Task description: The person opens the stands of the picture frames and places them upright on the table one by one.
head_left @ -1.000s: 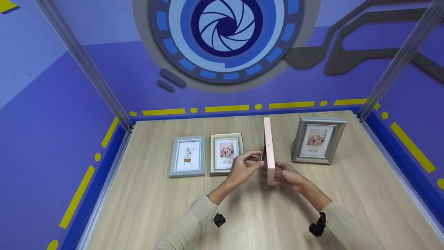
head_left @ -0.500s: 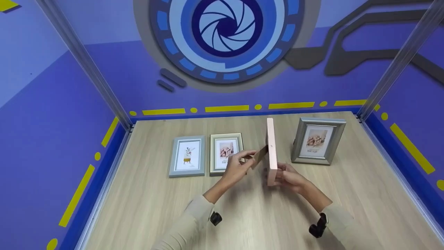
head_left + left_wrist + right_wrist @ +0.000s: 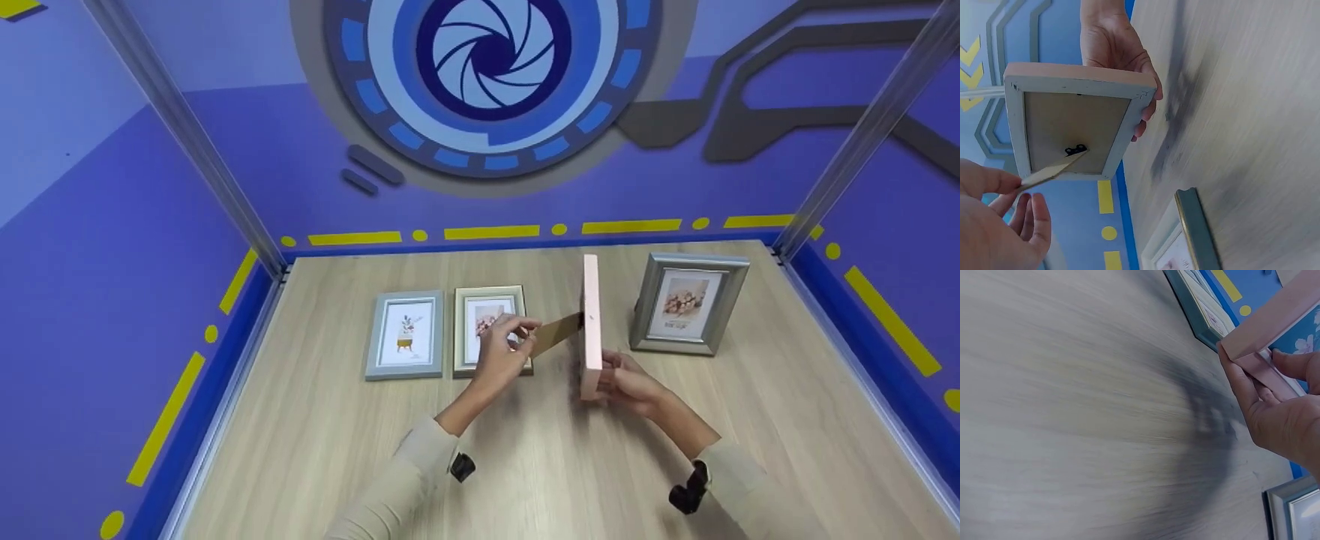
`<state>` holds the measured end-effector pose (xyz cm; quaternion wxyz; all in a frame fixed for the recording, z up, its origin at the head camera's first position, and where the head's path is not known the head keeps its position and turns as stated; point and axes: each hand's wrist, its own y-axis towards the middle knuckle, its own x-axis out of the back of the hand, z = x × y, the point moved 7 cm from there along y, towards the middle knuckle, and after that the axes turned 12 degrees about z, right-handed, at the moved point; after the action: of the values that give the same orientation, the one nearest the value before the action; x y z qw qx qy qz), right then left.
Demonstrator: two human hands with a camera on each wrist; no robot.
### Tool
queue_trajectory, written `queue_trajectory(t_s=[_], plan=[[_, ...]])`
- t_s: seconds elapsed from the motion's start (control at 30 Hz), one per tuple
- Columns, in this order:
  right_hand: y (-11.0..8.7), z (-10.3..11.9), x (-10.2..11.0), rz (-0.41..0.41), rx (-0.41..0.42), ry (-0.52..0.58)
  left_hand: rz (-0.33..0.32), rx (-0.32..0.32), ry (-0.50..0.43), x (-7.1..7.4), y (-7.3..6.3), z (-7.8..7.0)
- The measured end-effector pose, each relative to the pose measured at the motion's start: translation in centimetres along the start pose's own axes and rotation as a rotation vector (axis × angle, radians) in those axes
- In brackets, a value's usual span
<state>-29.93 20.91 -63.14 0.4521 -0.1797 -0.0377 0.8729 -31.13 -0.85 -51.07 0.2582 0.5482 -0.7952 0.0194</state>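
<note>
A pink picture frame [image 3: 592, 322] is held edge-on above the table by my right hand [image 3: 632, 384], which grips its lower part. The left wrist view shows the frame's back panel [image 3: 1067, 124] with a small black hinge [image 3: 1076, 149]. From that hinge a brown easel stand [image 3: 556, 334] swings out to the left, its free end pinched by my left hand [image 3: 506, 352]. In the right wrist view the thumb lies on the frame's front, where a blue picture with pale flowers [image 3: 1303, 344] shows.
On the wooden table [image 3: 337, 450], a blue-grey picture frame [image 3: 373, 337] and a gold one [image 3: 459, 330] lie left of my hands. A larger silver frame [image 3: 712, 315] stands at the right. Blue-purple panels [image 3: 225, 172] wall in the table.
My left hand has moved left, drawing the easel stand out from the back of the pink frame. The frame has shifted slightly right; my right hand keeps its grip.
</note>
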Motion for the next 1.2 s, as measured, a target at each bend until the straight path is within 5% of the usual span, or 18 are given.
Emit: queue_trajectory(t_s=[0.13, 0.27, 0.53, 0.67, 0.9, 1.2], plan=[[0.0, 0.2, 0.3, -0.106, -0.019, -0.019, -0.033, -0.081, 0.277, -0.3, 0.0, -1.1], [-0.2, 0.5, 0.5, -0.198, -0.013, -0.027, -0.005, -0.111, 0.384, -1.0, -0.1, -1.4], [-0.6, 1.3, 0.9, -0.338, 0.015, -0.104, 0.228, 0.075, 0.330, -2.6, 0.0, 0.0], [-0.9, 1.8, 1.0, -0.433, 0.011, -0.220, 0.327, 0.095, 0.263, -3.3, -0.3, 0.9], [-1.8, 3.2, 1.4, -0.576, 0.060, -0.376, 0.379, 0.040, 0.160, -3.7, 0.3, 2.0], [-2.3, 5.1, 2.3, -0.729, 0.173, -0.504, 0.362, -0.001, 0.112, -3.6, 1.6, 3.0]])
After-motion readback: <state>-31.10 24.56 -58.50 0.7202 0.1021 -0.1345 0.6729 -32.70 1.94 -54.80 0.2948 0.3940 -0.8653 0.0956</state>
